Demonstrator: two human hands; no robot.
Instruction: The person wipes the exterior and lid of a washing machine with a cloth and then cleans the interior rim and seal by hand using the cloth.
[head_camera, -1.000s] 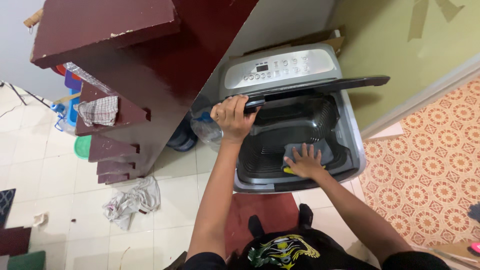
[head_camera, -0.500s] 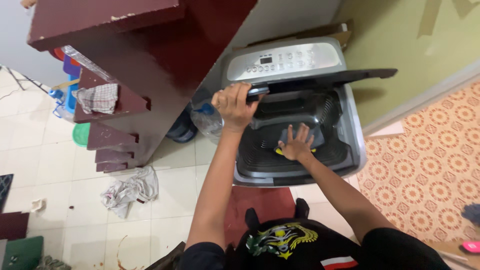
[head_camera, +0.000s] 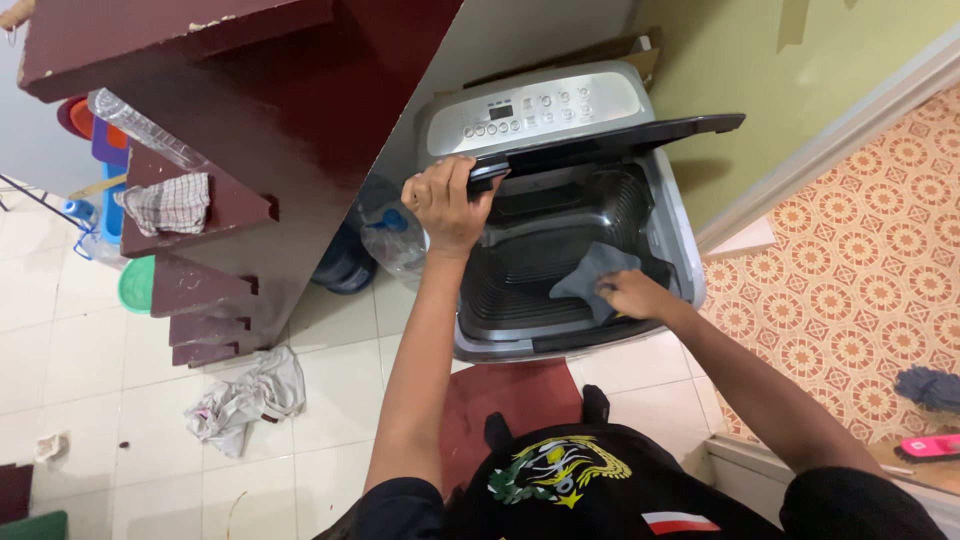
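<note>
A grey top-loading washing machine (head_camera: 680, 255) stands below me with its dark lid (head_camera: 620, 138) raised. My left hand (head_camera: 445, 203) grips the left corner of that lid and holds it up. My right hand (head_camera: 630, 294) is down inside the ribbed dark wash tray (head_camera: 520, 280), shut on a grey cloth (head_camera: 592, 272) that lies against the tray's right side. The silver control panel (head_camera: 540, 108) sits behind the lid.
A dark red staircase (head_camera: 250, 110) rises at the left, with a checked rag (head_camera: 172, 203) on a step. Clear water bottles (head_camera: 392, 240) stand beside the machine. A crumpled cloth (head_camera: 245, 395) lies on the white tiles. Patterned orange floor (head_camera: 860, 250) is at right.
My right hand with the cloth has slid from the tray's front middle toward its right side. The left hand keeps hold of the raised lid.
</note>
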